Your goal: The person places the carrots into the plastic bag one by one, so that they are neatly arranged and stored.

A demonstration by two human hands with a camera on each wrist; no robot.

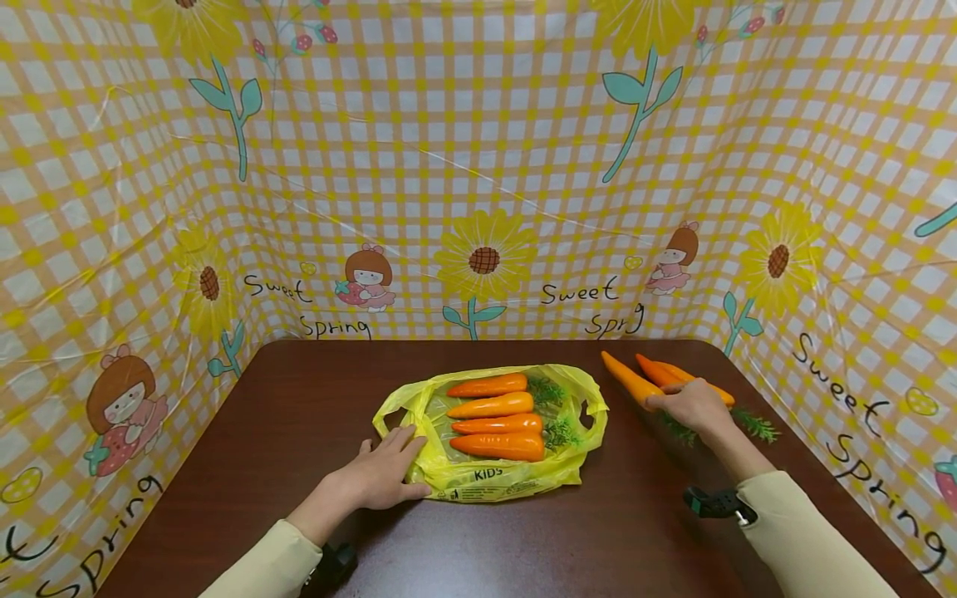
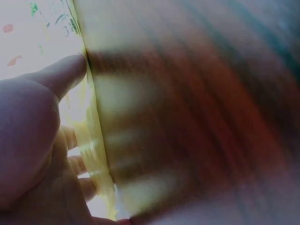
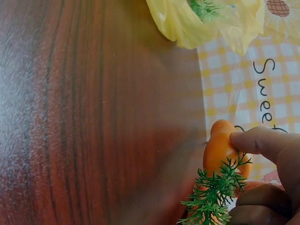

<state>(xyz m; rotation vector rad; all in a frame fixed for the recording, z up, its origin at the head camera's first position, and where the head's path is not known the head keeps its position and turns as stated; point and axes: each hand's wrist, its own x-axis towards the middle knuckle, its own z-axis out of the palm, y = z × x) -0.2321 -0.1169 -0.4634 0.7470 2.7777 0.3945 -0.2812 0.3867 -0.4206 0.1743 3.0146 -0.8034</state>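
Observation:
A yellow plastic bag (image 1: 493,482) lies open on the brown table (image 1: 299,415), with several orange toy carrots (image 1: 497,425) lined up inside it. My left hand (image 1: 385,477) rests flat on the bag's left edge (image 2: 96,140), fingers straight. Two more carrots (image 1: 631,380) lie at the right of the bag. My right hand (image 1: 691,405) grips one of them near its green top; in the right wrist view the thumb (image 3: 262,140) presses the carrot (image 3: 220,150) above the leaves (image 3: 213,192).
Checked yellow cloth with sunflowers and "Sweet Spring" lettering (image 1: 576,292) walls the table on three sides. Bare tabletop (image 1: 598,531) runs along the front, between my two sleeves.

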